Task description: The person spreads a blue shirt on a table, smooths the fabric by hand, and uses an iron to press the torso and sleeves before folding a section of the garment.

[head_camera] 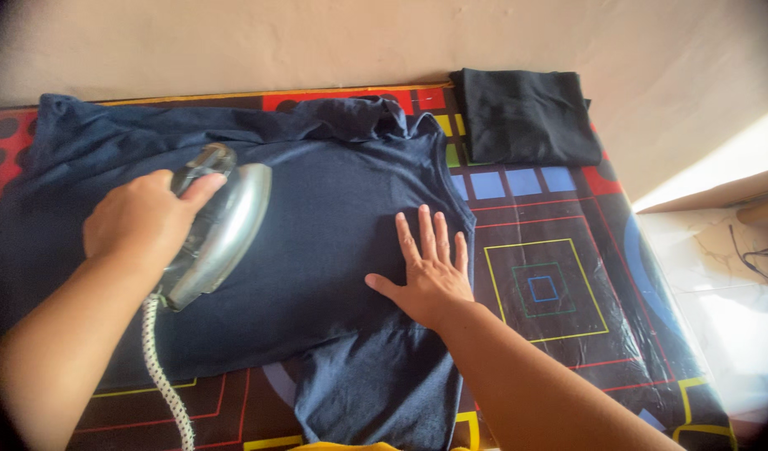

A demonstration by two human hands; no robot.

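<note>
Now the left hand [142,221] is wrapped around the handle of a silver iron [221,230] resting on the navy shirt [334,209]; the right hand [430,271] lies flat, fingers spread, empty, on the shirt's right edge; a folded black cloth [526,117] sits beyond the shirt.

Dim indoors, with hard sunlight glaring at the right edge, dark vignetted corners and slight softness throughout.

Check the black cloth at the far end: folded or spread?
Folded: the black cloth lies as a compact layered rectangle, beyond the spread navy shirt.
</note>
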